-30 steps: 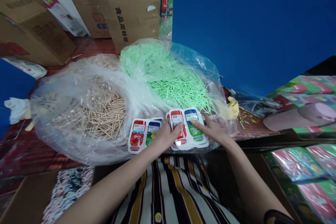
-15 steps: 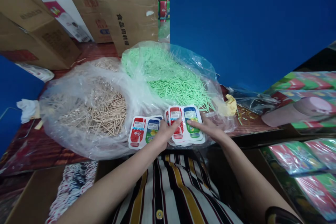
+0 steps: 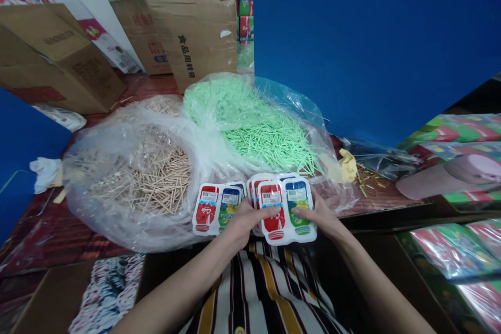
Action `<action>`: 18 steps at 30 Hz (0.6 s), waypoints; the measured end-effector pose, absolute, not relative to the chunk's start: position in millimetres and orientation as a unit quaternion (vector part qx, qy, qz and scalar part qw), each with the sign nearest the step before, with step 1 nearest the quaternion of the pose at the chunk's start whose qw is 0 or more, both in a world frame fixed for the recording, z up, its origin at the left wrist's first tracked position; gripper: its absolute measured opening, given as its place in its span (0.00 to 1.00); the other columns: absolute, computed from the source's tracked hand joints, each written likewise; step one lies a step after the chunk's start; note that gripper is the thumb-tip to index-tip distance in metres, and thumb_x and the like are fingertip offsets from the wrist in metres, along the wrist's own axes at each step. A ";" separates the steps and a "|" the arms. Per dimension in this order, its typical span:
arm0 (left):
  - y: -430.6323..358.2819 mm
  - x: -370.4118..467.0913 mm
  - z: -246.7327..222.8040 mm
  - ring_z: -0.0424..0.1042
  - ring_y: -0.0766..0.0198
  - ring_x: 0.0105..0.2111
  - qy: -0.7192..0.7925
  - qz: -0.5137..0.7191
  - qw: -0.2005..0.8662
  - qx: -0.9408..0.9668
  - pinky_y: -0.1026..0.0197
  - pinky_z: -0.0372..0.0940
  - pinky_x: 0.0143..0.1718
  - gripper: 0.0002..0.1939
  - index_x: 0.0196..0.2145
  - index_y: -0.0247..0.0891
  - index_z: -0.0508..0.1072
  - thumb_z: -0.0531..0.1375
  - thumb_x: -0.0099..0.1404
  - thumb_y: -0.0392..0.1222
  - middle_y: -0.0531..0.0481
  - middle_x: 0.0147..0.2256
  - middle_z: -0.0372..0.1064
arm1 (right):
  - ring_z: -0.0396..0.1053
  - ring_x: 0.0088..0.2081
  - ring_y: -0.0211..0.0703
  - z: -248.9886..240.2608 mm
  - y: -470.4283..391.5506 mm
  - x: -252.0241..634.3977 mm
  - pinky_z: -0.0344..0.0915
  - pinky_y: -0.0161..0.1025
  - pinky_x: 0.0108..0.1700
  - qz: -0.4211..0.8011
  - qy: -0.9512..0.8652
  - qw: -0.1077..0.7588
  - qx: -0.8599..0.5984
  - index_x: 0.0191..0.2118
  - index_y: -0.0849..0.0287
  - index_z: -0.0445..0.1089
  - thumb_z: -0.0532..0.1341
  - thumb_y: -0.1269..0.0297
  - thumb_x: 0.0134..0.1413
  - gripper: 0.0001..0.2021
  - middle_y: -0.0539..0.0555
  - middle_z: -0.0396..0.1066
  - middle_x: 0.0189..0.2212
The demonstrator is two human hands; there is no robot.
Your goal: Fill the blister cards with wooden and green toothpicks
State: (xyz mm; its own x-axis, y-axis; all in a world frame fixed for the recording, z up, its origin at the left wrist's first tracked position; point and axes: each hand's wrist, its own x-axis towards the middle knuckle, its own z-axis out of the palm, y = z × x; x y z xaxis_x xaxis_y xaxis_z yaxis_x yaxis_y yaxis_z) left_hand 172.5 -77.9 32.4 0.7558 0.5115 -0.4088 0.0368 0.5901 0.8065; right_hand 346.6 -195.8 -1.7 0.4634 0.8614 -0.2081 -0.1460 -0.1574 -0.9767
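Observation:
A small fanned stack of soda-print packets (image 3: 289, 235), each with a red cola and a green-and-blue drink picture, is held at the table's front edge. My left hand (image 3: 246, 219) grips its left side, thumb across the red half. At the right side, my right hand (image 3: 319, 214) closes on it with the thumb on the green half; the fingers beneath are hidden. More packets of the same kind (image 3: 205, 211) lie to the left, against the plastic bag. Behind them are a heap of light green sticks (image 3: 274, 138) and a heap of brown sticks (image 3: 164, 180) in clear plastic bags.
Cardboard boxes (image 3: 207, 31) stand at the back left, beside a blue panel (image 3: 371, 36). On the right lie a pink bottle (image 3: 450, 175) and a crumpled yellow scrap (image 3: 346, 165). Wrapped packs (image 3: 446, 250) are stacked lower right. An open box of bundled white pieces (image 3: 107, 292) sits lower left.
The top packet has slid forward toward my body and right, fanning the stack. My right hand has shifted with it. The camera view has tilted up slightly.

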 end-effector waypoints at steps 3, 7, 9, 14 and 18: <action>-76.7 169.8 28.9 0.74 0.53 0.41 0.296 0.144 0.824 0.462 0.51 0.68 0.45 0.29 0.46 0.35 0.69 0.71 0.46 0.40 0.43 0.42 0.75 | 0.74 0.37 0.48 -5.5 -199.9 347.7 0.72 0.43 0.37 0.459 -0.293 0.573 -0.613 0.47 0.58 0.61 0.72 0.62 0.35 0.30 0.57 0.75 0.40; -75.7 169.5 21.0 0.73 0.52 0.44 0.286 0.137 0.794 0.518 0.50 0.67 0.46 0.33 0.49 0.37 0.64 0.70 0.47 0.41 0.42 0.45 0.73 | 0.74 0.34 0.47 -6.3 -203.2 349.9 0.72 0.43 0.36 0.493 -0.310 0.551 -0.597 0.43 0.59 0.63 0.71 0.64 0.35 0.26 0.55 0.76 0.35; -76.0 170.6 15.7 0.71 0.52 0.46 0.272 0.152 0.772 0.555 0.49 0.66 0.48 0.34 0.51 0.37 0.62 0.69 0.49 0.41 0.42 0.47 0.71 | 0.74 0.35 0.48 -8.0 -204.5 351.4 0.72 0.44 0.37 0.502 -0.313 0.545 -0.594 0.43 0.59 0.63 0.71 0.64 0.35 0.26 0.55 0.75 0.36; -82.3 167.4 9.8 0.64 0.52 0.53 0.235 0.213 0.708 0.631 0.48 0.57 0.57 0.42 0.56 0.40 0.54 0.70 0.47 0.42 0.43 0.53 0.64 | 0.71 0.44 0.55 -23.5 -213.7 354.7 0.68 0.52 0.46 0.448 -0.363 0.531 -0.621 0.45 0.60 0.65 0.72 0.60 0.31 0.30 0.60 0.73 0.43; -83.1 158.6 12.9 0.57 0.47 0.58 0.219 0.216 0.680 0.665 0.44 0.51 0.60 0.52 0.61 0.44 0.48 0.72 0.43 0.42 0.41 0.58 0.55 | 0.64 0.52 0.58 -31.5 -221.9 353.3 0.57 0.56 0.56 0.368 -0.408 0.536 -0.641 0.56 0.60 0.58 0.72 0.59 0.29 0.43 0.63 0.69 0.47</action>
State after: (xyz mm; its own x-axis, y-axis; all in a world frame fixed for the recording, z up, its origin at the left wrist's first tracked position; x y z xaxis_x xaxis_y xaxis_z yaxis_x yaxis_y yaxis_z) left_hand 158.6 -83.1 12.9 0.8114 0.5844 -0.0110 -0.0022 0.0219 0.9998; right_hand 353.3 -221.9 -31.5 0.3960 0.9176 -0.0346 0.1274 -0.0922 -0.9876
